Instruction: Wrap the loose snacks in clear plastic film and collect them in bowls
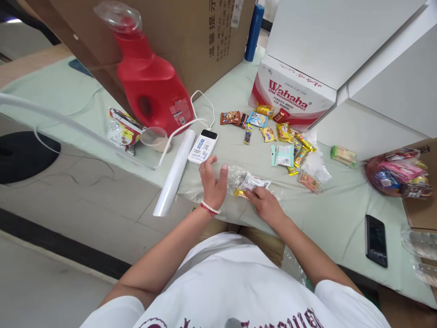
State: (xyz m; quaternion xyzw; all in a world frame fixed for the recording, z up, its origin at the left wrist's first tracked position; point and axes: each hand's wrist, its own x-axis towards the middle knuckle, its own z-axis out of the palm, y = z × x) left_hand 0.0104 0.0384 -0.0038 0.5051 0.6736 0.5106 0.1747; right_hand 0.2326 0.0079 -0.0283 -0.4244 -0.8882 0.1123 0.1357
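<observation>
My left hand (213,184), a beaded bracelet at its wrist, is raised over the near edge of the table. Its fingers are apart and nothing is in them. Just above its fingertips lies a white power bank (204,146) with a cable plugged in. My right hand (268,206) has its fingers closed on the edge of a silver snack packet (255,181). A yellow wrapper (240,193) peeks out below that packet. Crinkled clear plastic (235,175) lies under and around both. Further back are a mint-green packet (282,155) and several small wrapped snacks (268,134).
To the left stand a red detergent jug (153,86), a plastic cup (155,139) and a white roll (175,175). A Wahaha carton (290,96) backs the snacks. On the right are a phone (376,240), a snack-filled bowl (375,175) and a green packet (343,156).
</observation>
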